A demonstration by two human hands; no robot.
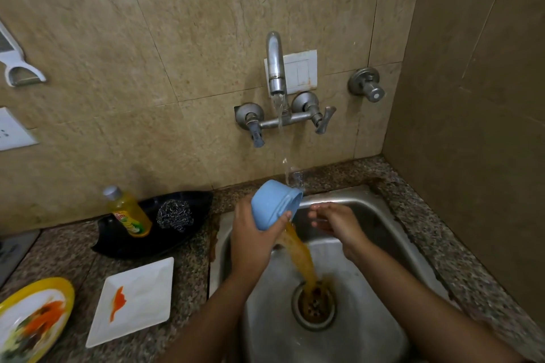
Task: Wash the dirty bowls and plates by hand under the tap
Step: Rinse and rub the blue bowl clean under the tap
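My left hand (253, 233) grips a light blue bowl (274, 203), tipped on its side over the steel sink (383, 227). Orange-brown liquid pours from the bowl down into the drain (314, 303). The tap (275, 65) on the wall is running, and its stream falls just past the bowl's rim. My right hand (334, 221) hovers empty to the right of the bowl, fingers spread. On the counter to the left lie a white square plate (141, 295) with an orange smear and a yellow-rimmed round plate (32, 318) with food remains.
A black dish (165, 233) behind the white plate holds a yellow dish-soap bottle (128, 212) and a steel scrubber (174, 214). Tap handles (321, 119) stick out from the tiled wall. A granite counter (442, 244) rims the sink, with a wall close on the right.
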